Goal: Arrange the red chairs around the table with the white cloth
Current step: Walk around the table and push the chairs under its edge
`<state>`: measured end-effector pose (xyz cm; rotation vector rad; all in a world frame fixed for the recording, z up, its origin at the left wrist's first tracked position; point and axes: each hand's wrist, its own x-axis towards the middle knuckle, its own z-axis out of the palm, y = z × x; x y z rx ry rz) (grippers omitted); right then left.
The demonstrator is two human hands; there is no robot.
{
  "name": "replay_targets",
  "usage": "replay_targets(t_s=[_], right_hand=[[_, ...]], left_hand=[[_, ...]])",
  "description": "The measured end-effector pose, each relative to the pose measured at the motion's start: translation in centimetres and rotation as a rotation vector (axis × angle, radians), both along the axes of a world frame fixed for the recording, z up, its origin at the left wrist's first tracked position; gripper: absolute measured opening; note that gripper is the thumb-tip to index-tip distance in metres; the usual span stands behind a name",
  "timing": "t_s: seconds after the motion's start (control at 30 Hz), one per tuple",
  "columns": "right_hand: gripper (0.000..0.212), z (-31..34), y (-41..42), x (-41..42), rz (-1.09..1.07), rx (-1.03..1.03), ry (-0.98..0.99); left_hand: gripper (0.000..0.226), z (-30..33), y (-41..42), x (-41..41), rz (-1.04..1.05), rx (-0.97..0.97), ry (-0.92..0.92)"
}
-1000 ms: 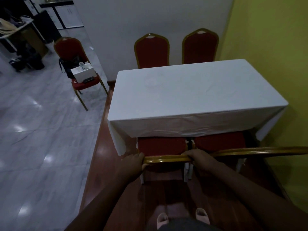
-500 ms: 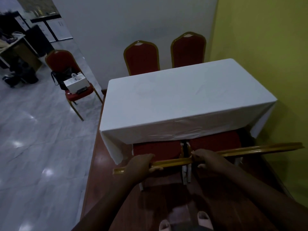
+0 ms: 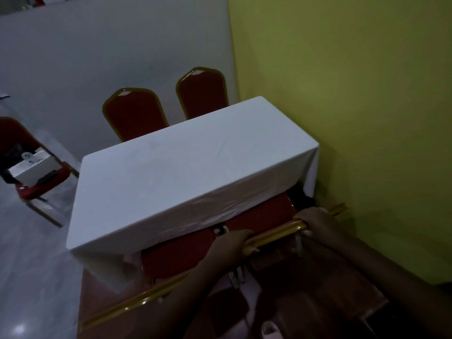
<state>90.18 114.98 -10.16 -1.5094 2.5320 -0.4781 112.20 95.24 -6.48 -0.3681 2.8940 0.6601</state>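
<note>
Gripping the near right chair's gold top rail (image 3: 274, 234): left hand (image 3: 233, 243), right hand (image 3: 318, 222).

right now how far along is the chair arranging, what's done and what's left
Done: two red chairs stand at the far side of the white-cloth table, and the near left chair has its seat under the cloth. In hand: the left hand and right hand grip the gold top rail of the near right chair. Left: one red chair stands apart on the left, with a white box on its seat.
</note>
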Motion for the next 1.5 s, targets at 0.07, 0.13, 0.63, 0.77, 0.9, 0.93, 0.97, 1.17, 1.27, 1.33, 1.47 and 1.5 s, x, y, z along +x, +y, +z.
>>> replay_targets(t_s=[0.07,0.13,0.63,0.77,0.9,0.93,0.97,1.17,1.27,1.33,1.47,1.5], right_hand=[[0.038,-0.2,1.3,-1.5,-0.028,-0.028,-0.042],[0.035,-0.5,2.0,-2.7,-0.060,-0.075,-0.075],[0.022,-2.2,4.8,-7.8,0.008,-0.061,-0.099],[0.016,-1.8,5.2,-7.5,0.031,-0.070,-0.111],[0.024,-2.1,5.4,-7.6,0.008,-0.042,-0.108],[0.026,-1.8,5.3,-7.4,-0.002,-0.044,-0.112],[0.027,-1.7,5.3,-7.3,-0.007,-0.057,-0.119],[0.026,-0.2,4.2,-6.0,-0.041,0.000,-0.215],[0.060,0.6,2.7,-2.7,-0.003,-0.010,-0.178],[0.069,1.1,1.3,-0.1,0.040,-0.016,-0.143],[0.056,2.7,-2.6,4.5,0.067,-0.057,-0.186],[0.052,2.6,-3.7,5.7,0.084,-0.054,-0.213]], left_hand=[[0.048,-1.1,1.1,-2.2,-0.018,-0.026,-0.042],[0.040,-1.9,1.9,-3.8,-0.052,-0.038,-0.074],[0.015,-3.0,5.1,-7.6,-0.110,-0.229,-0.140],[0.015,-3.4,5.8,-7.5,-0.100,-0.220,-0.145],[0.015,-3.2,6.0,-7.3,-0.086,-0.210,-0.129],[0.016,-3.2,6.0,-7.2,-0.083,-0.209,-0.129],[0.016,-3.2,6.0,-7.2,-0.078,-0.207,-0.134],[0.037,-2.3,5.0,-5.8,0.000,-0.102,-0.105],[0.048,-2.0,3.5,-3.5,0.056,-0.084,-0.072],[0.050,-1.7,2.3,-1.5,0.104,-0.087,-0.055],[0.046,-1.3,0.1,3.0,0.170,-0.126,0.006],[0.047,-1.3,-0.3,4.4,0.201,-0.128,0.017]])
